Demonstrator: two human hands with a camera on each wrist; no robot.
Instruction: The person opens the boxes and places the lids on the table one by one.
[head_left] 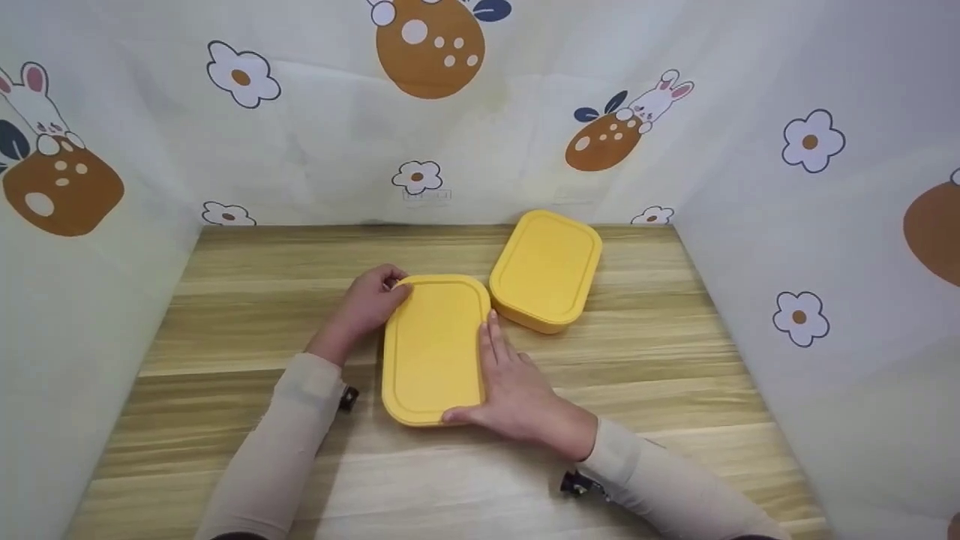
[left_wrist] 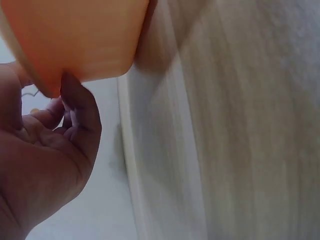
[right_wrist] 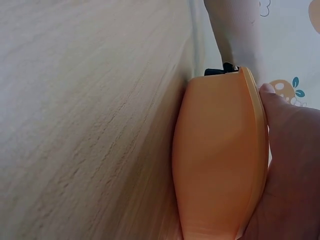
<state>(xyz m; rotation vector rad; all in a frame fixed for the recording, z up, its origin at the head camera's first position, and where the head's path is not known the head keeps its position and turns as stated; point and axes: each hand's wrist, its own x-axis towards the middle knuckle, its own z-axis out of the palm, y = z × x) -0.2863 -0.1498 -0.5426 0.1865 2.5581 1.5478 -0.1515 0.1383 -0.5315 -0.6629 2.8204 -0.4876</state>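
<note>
A yellow lunch box (head_left: 436, 352) with its rounded lid on lies flat on the wooden tabletop between both hands. At its far left corner, the left hand (head_left: 369, 304) pinches the lid's rim, thumb on top and curled fingers below. The left wrist view shows these fingertips up against the box wall (left_wrist: 90, 40) under the rim. The right hand (head_left: 517, 394) lies along the box's right side with straight fingers, its thumb at the near edge of the lid. In the right wrist view, the palm rests against the lid's rim (right_wrist: 260, 145).
A second yellow lidded lunch box (head_left: 551, 266) sits at an angle just behind and to the right, close to the first one's far right corner. Fabric walls (head_left: 322, 157) printed with rabbits and flowers stand around the tabletop (head_left: 247, 300) at the back and sides.
</note>
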